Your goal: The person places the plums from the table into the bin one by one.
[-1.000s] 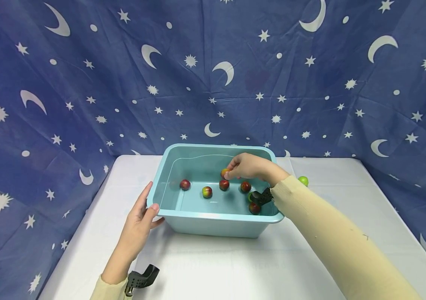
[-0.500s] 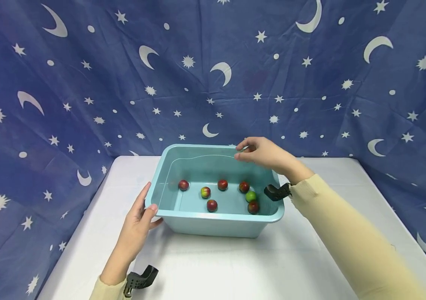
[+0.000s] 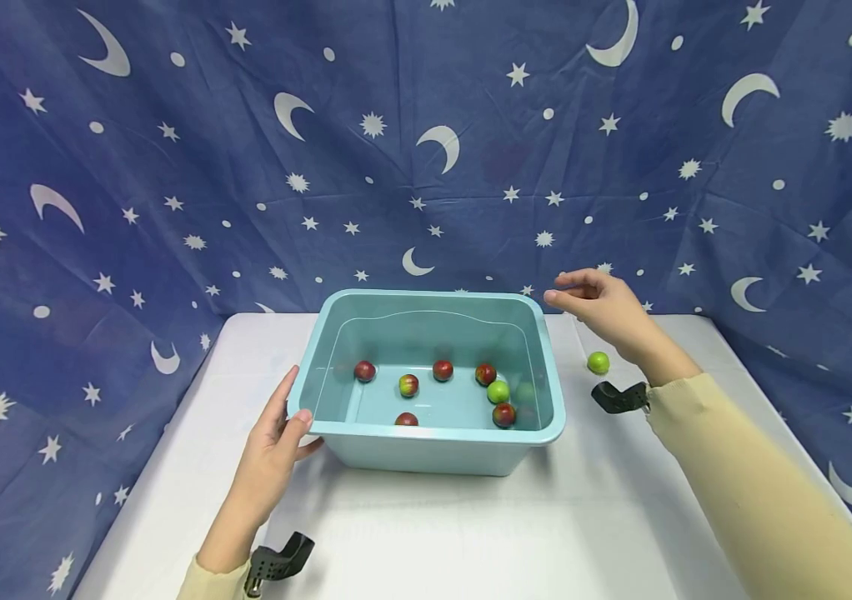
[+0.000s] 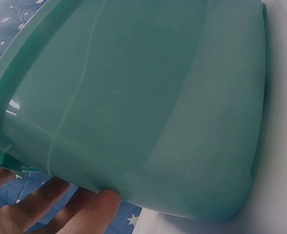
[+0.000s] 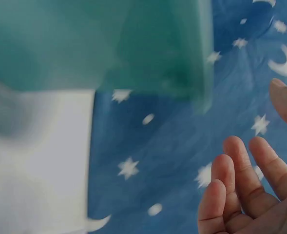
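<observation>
A light blue plastic tub point(image 3: 426, 454) holds several small red or red-and-green apples, such as one apple point(image 3: 408, 385) near the middle. A green apple point(image 3: 498, 392) lies in its right part. The front rim partly hides another red apple point(image 3: 407, 419). My left hand point(image 3: 268, 454) grips the tub's front left corner, thumb at the rim and fingers along the outside; the left wrist view shows this hand point(image 4: 70, 207) against the wall. Beyond the tub's right rim, my right hand point(image 3: 609, 312) hovers with nothing in it, fingers loosely bent and thumb apart.
A lone green apple point(image 3: 598, 362) lies on the white table point(image 3: 426, 533), right of the tub and below my right hand. Behind the table hangs a blue cloth point(image 3: 366, 167) with moons and stars. Both wrists wear black camera mounts.
My right hand let go of a reddish apple inside the tub, then rose and moved right, past the rim. That apple rolled toward the front wall. My left hand kept its grip.
</observation>
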{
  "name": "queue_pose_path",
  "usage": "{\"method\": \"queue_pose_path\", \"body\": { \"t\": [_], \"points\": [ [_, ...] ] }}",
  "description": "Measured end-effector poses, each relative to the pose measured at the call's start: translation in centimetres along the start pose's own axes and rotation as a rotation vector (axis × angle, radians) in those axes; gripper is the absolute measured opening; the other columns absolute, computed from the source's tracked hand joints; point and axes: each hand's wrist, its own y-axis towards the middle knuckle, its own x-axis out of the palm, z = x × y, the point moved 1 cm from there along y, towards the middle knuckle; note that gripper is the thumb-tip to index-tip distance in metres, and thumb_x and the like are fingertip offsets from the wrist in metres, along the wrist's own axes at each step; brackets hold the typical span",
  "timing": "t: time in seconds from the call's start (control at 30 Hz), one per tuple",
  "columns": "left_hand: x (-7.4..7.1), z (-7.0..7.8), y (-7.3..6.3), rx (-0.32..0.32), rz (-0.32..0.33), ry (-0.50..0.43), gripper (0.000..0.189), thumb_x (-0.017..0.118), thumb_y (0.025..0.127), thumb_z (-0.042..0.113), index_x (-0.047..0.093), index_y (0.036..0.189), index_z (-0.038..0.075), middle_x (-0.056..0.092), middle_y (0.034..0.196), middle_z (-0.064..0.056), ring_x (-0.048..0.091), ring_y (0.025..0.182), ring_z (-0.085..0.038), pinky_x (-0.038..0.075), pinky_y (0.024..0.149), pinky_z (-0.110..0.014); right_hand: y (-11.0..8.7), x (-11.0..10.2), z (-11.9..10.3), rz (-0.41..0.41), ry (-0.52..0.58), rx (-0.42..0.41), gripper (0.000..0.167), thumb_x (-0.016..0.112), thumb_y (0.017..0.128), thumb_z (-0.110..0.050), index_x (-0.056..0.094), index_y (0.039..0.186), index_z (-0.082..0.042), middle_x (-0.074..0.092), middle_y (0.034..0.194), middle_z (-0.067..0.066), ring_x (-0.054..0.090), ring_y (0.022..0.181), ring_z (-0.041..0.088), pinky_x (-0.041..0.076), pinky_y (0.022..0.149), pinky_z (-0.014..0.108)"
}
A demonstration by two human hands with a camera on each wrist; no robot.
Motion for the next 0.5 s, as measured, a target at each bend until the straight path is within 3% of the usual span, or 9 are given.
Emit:
{"method": "queue_pose_path", "body": {
  "t": [0.3,0.5],
  "points": [
    [0.0,0.0,0.0,-0.004,0.007,0.012,0.058,0.044,0.104,0.014,0.022,0.154,0.032,0.022,0.156,-0.015,0.041,0.126,-0.043,0.053,0.083,-0.050,-0.1,-0.5,4.6,0.042,0.028,0.079,0.074,0.067,0.083,-0.057,0.048,0.136,-0.009,0.055,0.123,0.012,0.052,0.110,0.025,0.046,0.091,0.039],
    [0.1,0.1,0.0,-0.007,0.009,0.014,0.057,0.044,0.104,0.014,0.022,0.154,0.031,0.022,0.155,-0.017,0.042,0.125,-0.043,0.053,0.082,-0.050,-0.1,-0.4,7.5,0.062,0.050,0.108,0.082,0.067,0.081,-0.061,0.045,0.139,-0.007,0.053,0.125,0.015,0.049,0.117,0.033,0.042,0.099,0.050]
  ]
}}
